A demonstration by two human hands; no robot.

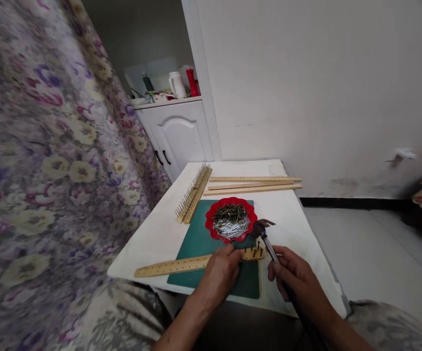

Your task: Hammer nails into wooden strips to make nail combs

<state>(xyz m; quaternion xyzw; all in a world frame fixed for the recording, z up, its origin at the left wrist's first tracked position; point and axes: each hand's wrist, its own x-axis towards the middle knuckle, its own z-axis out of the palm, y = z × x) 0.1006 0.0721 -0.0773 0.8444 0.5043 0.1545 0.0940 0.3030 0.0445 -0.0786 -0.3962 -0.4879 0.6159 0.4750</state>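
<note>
My right hand (293, 275) is wrapped round the shaft of a claw hammer (269, 243), whose dark head is raised near the right end of a wooden strip (174, 266). Rows of small holes run along this strip, and several dark nails (255, 251) stand in its right end. Over the strip lies my left hand (222, 265), fingers curled and fingertips pinched together just left of the nails. What the fingertips pinch is hidden. Beneath is a green cutting mat (233, 287). Just beyond the hands, a red scalloped bowl (211, 226) holds many loose silver and dark nails.
A wooden board (196, 195) bristling with upright nails lies at the table's left side. Several thin wooden strips (255, 187) lie across the back of the white table (145, 248). A floral curtain (50, 170) hangs at left; a white cabinet (182, 131) stands behind.
</note>
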